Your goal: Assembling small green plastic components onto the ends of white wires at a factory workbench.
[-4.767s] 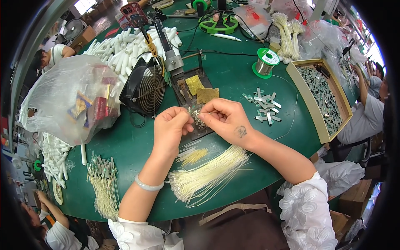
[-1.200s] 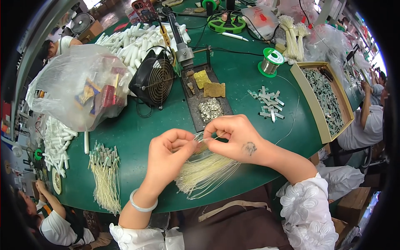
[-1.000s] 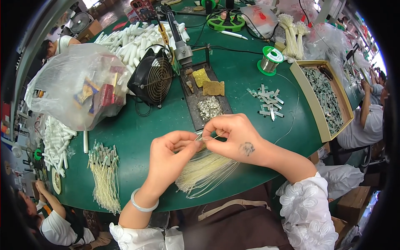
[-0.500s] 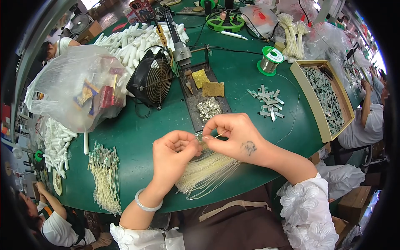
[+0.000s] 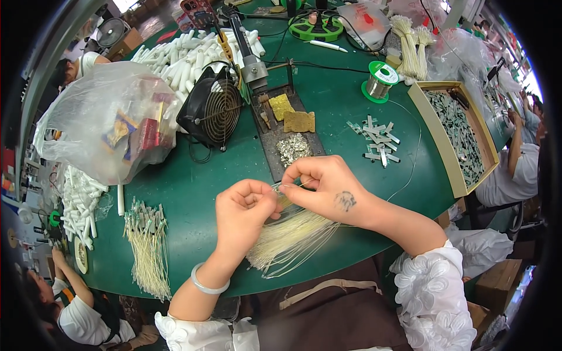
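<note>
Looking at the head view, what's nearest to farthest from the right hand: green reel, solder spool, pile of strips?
1. Pile of strips: beyond the right hand, to its right.
2. Solder spool: farther out, also rightward.
3. Green reel: near the picture's top.

Deep-green tabletop, cream wire bundle. Dark tattoo on right hand; bracelet milky white. White sleeves in flower pattern; dark-brown apron with tan strap. Yellow sponge, brown pad. Black fan, bronze-toned grille. White tubes; pale-yellow box of grey and green strips. Green-rimmed spool wound in silver. Bright-green cable reel, black cord. Phone case reddish, patterned.
</note>
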`<action>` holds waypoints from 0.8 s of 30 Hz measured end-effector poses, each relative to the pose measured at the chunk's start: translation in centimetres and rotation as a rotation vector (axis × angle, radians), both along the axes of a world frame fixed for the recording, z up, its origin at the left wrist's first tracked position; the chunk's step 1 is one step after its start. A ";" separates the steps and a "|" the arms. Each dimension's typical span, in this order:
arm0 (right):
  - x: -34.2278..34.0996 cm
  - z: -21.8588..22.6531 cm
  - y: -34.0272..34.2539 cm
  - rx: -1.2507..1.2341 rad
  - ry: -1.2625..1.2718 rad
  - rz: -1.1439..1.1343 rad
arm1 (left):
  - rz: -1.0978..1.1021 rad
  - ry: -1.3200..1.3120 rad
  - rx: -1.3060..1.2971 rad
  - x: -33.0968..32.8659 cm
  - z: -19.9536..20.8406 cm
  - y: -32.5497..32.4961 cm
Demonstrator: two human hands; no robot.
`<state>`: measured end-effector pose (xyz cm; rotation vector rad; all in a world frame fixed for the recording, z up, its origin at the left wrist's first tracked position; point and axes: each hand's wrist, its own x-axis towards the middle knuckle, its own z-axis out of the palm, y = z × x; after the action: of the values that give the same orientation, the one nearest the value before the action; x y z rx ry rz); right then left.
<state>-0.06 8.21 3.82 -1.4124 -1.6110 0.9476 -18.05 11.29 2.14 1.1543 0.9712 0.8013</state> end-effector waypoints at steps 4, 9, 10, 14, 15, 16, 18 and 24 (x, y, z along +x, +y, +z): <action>-0.2 -0.5 0.1 0.042 0.002 -0.004 | 0.006 0.005 0.012 0.0 -0.3 0.1; -0.1 -0.3 0.2 0.008 0.015 -0.003 | 0.019 0.007 0.031 0.2 -0.4 0.1; 0.0 -0.4 0.2 0.008 0.014 -0.004 | 0.018 0.007 0.031 0.2 -0.4 0.1; -0.2 -0.8 0.4 0.051 0.009 0.006 | 0.009 0.016 0.036 0.2 -0.4 0.3; -0.3 -0.8 0.4 0.058 0.012 0.010 | 0.006 0.017 0.034 0.2 -0.5 0.3; -0.2 -0.8 0.4 0.057 0.011 0.007 | 0.002 0.016 0.033 0.3 -0.4 0.4; -0.1 -0.6 0.5 -0.024 0.060 -0.022 | 0.000 0.041 0.074 0.6 -0.4 0.6; 0.1 -1.2 1.4 -0.045 0.105 -0.075 | -0.006 0.135 0.152 1.2 -0.9 1.7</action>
<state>0.03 9.64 2.65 -1.4192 -1.4579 1.0026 -16.87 12.95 1.26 1.3558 1.0311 0.8113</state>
